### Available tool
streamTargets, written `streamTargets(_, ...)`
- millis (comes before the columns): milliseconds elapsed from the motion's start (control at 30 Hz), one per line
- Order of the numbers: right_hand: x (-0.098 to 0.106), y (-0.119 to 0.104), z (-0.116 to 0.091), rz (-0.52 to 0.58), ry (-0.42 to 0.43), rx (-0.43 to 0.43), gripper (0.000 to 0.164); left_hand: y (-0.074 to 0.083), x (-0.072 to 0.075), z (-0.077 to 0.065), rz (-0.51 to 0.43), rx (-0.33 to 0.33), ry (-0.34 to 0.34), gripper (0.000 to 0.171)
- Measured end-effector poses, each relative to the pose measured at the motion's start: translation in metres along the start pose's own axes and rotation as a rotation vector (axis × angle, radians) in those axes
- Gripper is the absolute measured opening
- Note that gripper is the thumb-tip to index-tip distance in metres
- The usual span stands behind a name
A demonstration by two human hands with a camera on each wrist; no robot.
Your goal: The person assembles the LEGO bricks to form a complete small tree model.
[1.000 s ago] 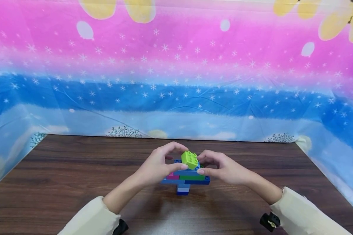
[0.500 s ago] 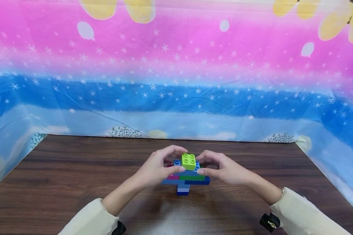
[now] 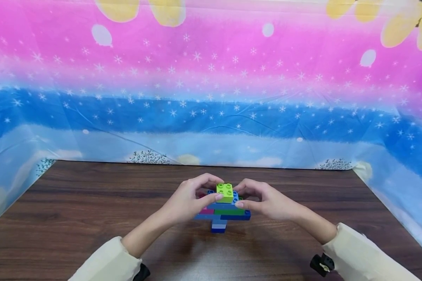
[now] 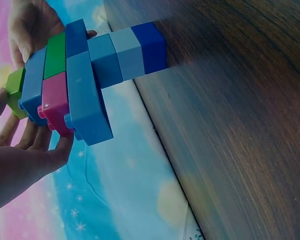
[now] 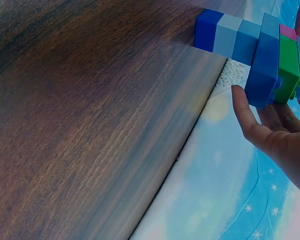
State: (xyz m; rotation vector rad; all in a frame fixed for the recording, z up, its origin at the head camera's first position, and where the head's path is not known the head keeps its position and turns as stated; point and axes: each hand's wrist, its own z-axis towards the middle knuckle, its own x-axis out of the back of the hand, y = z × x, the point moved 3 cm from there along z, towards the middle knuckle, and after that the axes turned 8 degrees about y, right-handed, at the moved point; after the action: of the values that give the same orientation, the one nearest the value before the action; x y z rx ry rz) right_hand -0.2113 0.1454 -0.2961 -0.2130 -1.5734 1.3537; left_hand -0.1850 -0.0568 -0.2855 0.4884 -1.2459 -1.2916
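Note:
A toy building-brick structure stands on a narrow stem, with a dark blue brick (image 3: 218,230) at its foot. Its wider upper layers include a pink brick (image 4: 55,97), a green brick (image 5: 288,62) and, above them, a light blue brick (image 3: 222,207). On top sits a lime green brick (image 3: 225,189), level with its studs up. My left hand (image 3: 188,200) pinches the lime brick between thumb at the near side and fingers behind. With thumb in front and fingers behind, my right hand (image 3: 272,201) holds the right end of the light blue brick.
The dark wooden table (image 3: 91,195) extends around the structure. Behind it and at both sides hangs a pink and blue patterned cloth (image 3: 211,117). A black wrist device (image 3: 321,265) sits below the right sleeve (image 3: 358,249).
The lime green brick was tilted in the left hand and has come down level onto the light blue brick. The left thumb has risen slightly on it. The right hand has stayed in place.

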Motion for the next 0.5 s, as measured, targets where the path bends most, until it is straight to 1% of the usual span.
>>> streamTargets(167, 0.0002, 0.0006, 0.0005, -0.012, 0.0, 0.006, 0.024, 0.0011, 0.0, 0.0004, -0.015, -0.012, 0.0, 0.025)
streamTargets(500, 0.0004, 0.0002, 0.0002, -0.019, -0.001, -0.002, 0.025, 0.0031, -0.0012, -0.0008, 0.002, -0.052, 0.016, 0.025)
